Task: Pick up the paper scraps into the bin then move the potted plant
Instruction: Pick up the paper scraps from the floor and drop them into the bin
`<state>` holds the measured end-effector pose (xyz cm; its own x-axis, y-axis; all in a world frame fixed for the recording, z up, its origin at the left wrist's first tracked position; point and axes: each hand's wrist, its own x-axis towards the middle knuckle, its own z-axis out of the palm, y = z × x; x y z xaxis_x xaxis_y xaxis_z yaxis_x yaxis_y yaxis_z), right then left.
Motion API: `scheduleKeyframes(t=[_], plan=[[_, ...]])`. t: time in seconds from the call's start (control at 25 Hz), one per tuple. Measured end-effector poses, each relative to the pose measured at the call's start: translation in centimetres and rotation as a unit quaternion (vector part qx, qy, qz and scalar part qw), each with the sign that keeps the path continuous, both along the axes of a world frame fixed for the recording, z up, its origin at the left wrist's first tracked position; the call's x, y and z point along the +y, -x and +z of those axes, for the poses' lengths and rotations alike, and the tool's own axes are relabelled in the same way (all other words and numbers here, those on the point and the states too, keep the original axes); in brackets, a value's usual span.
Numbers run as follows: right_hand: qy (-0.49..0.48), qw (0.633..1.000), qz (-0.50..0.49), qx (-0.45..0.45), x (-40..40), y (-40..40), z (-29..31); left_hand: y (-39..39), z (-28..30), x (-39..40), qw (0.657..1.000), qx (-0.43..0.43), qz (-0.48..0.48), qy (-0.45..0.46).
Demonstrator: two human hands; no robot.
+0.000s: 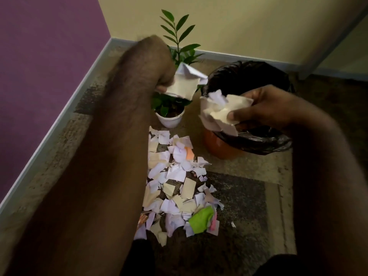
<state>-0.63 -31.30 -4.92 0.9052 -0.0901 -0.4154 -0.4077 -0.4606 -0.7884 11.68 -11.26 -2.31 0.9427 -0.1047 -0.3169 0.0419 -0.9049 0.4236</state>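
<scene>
Several torn paper scraps [177, 182], white, cream, orange and green, lie in a strip on the floor. My left hand [161, 76] is raised and blurred, shut on a bunch of white scraps [184, 83] in front of the potted plant [175, 56]. My right hand [256, 105] grips a crumpled wad of scraps [219, 111] at the near rim of the bin [249, 134], an orange tub lined with a black bag. The plant's white pot [170, 120] stands left of the bin, touching the far end of the scraps.
A purple wall with a grey skirting [59, 116] runs along the left. A yellow wall [239, 26] closes the corner behind the plant and bin. A dark carpet patch [239, 206] lies right of the scraps.
</scene>
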Motion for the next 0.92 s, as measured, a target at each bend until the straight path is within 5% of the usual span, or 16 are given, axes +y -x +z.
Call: scheduleKeyframes(t=[0.16, 0.4, 0.92], plan=[[-0.056, 0.988, -0.134, -0.053, -3.4, 0.8, 0.4, 0.2, -1.7, -4.0, 0.977, -0.169, 0.031, 0.130], [0.199, 0.947, -0.241, -0.068, -5.2, 0.6, -7.1, 3.5, -9.9, -9.8, 0.956, -0.189, -0.026, 0.224], [0.267, 0.942, -0.195, -0.052, -4.8, 0.6, -10.2, 3.8, -14.0, -12.6, 0.956, -0.152, -0.248, 0.043]])
